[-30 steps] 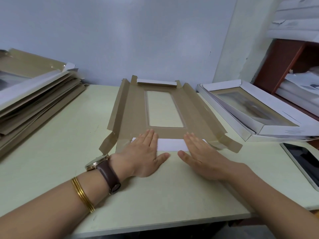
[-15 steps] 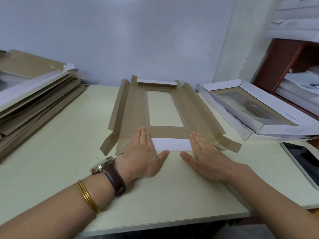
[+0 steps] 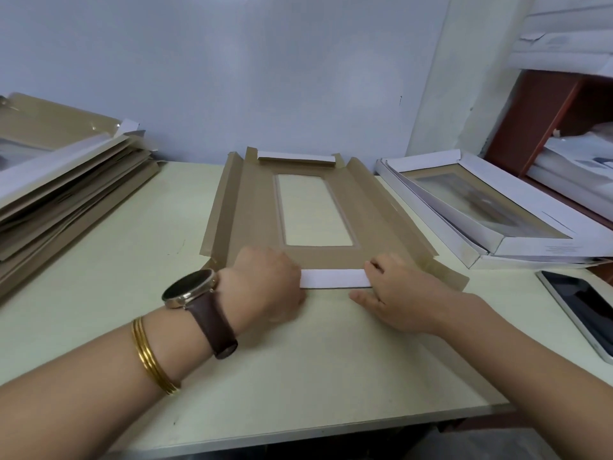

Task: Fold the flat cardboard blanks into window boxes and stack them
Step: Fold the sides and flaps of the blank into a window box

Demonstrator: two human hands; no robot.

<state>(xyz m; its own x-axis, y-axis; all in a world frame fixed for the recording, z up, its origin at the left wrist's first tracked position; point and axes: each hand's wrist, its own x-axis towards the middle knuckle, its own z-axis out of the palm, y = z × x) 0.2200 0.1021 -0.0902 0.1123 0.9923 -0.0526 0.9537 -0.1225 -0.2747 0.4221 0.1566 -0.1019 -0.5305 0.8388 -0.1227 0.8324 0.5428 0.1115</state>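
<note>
Pressure should be even at both ends, I judge, so the crease follows the score line straight. The left hand [image 3: 265,287] and right hand [image 3: 401,293] each curl their fingers round one end of the white near flap [image 3: 335,279], at the near edge of the cardboard blank [image 3: 252,210], which stretches away from the knuckles across the surface [image 3: 298,376]; finished window boxes [image 3: 517,240] lie further right.

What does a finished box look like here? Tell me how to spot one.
Find the pale table, then go to its right end, beside the reddish shelf. The finished box lies there on top of another. Its white walls stand up around a clear window, while the brown blank in the middle lies open.
</note>
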